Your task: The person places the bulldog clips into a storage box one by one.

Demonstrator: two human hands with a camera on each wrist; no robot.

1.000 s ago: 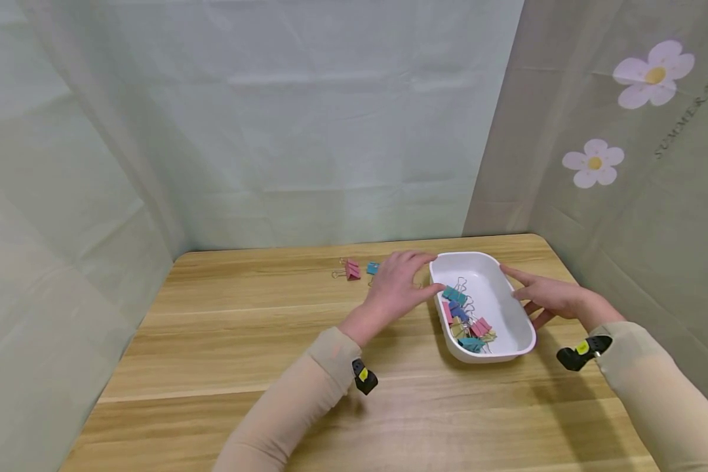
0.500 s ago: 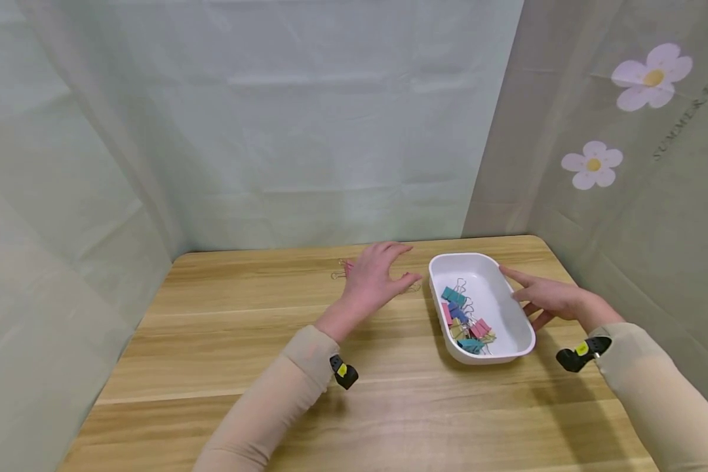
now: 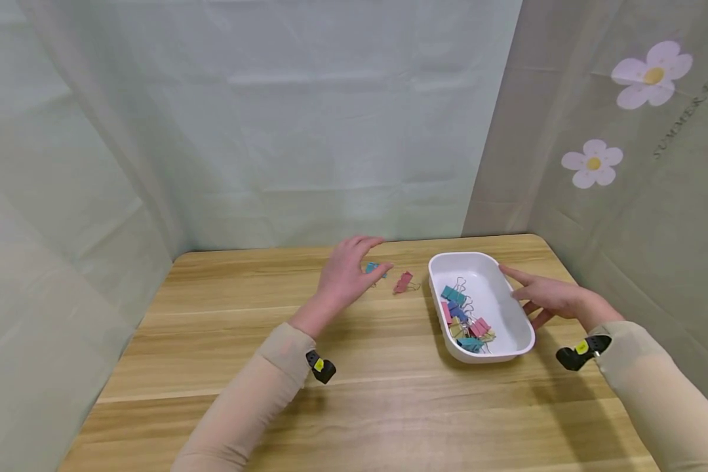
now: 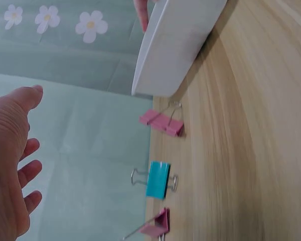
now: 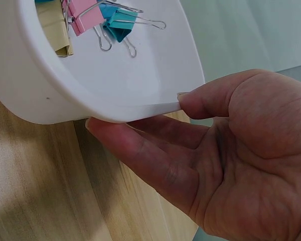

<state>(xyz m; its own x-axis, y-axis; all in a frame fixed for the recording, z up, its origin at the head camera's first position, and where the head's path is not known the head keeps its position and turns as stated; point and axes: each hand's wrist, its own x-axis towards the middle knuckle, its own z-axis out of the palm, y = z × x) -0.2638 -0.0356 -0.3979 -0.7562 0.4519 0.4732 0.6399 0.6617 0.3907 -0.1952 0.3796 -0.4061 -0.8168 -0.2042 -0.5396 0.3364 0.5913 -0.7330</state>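
Clips [image 3: 404, 283] are lying at ten o'clock from the white tray [image 3: 492, 298]; left hand [image 3: 347, 272] is hovering beside them, gaping wide; right hand [image 3: 547, 297] is pinching the tray's rim at two o'clock.

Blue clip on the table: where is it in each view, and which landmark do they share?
Head: blue clip, near the middle, partly behind the left hand, left of a pink clip.
Left wrist: blue clip, lower middle, between that pink clip and another pink one.
Right wrist: not in it.
Shared landmark: white tray, in all three.
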